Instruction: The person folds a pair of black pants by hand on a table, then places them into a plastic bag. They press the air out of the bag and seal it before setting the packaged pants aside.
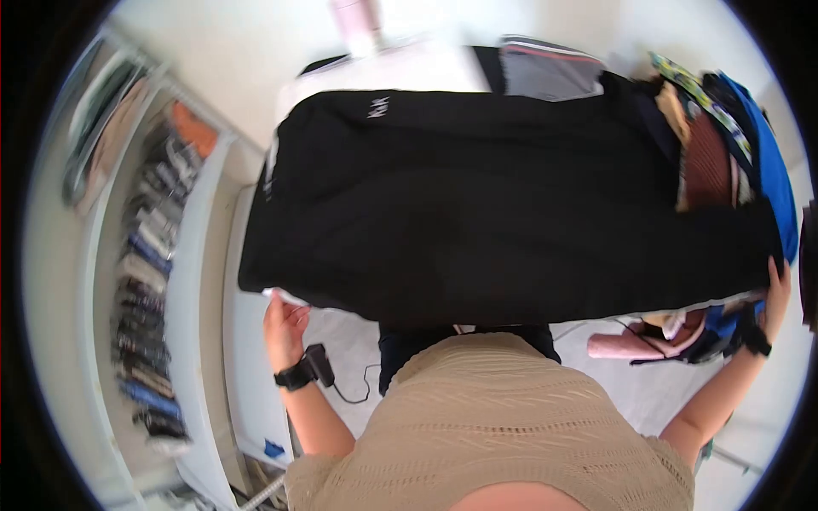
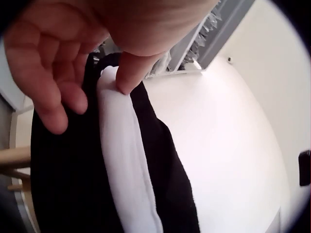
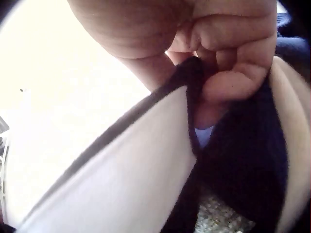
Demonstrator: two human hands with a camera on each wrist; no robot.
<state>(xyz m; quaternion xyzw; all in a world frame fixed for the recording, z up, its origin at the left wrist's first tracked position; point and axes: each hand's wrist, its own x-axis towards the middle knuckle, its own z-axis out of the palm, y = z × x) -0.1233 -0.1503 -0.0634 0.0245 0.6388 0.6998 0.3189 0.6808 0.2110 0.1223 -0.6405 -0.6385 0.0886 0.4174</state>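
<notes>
A large black garment [image 1: 477,204] with small white lettering [image 1: 377,108] is spread wide in front of the person's body in the head view. At its near left corner my left hand [image 1: 284,334] pinches the edge. The left wrist view shows that thumb on a white inner strip [image 2: 121,150], with the fingers to the other side. My right hand [image 1: 776,298] grips the near right corner, its fingers curled over the dark edge in the right wrist view. White inner fabric [image 3: 131,160] shows there below the hand.
A pile of clothes [image 1: 711,157] lies at the right, beside a folded grey item [image 1: 550,68]. Behind the garment stands a pink bottle [image 1: 354,21]. Shelves with packed clothes [image 1: 149,298] line the left side. A pink rolled item [image 1: 618,345] is below, at the right.
</notes>
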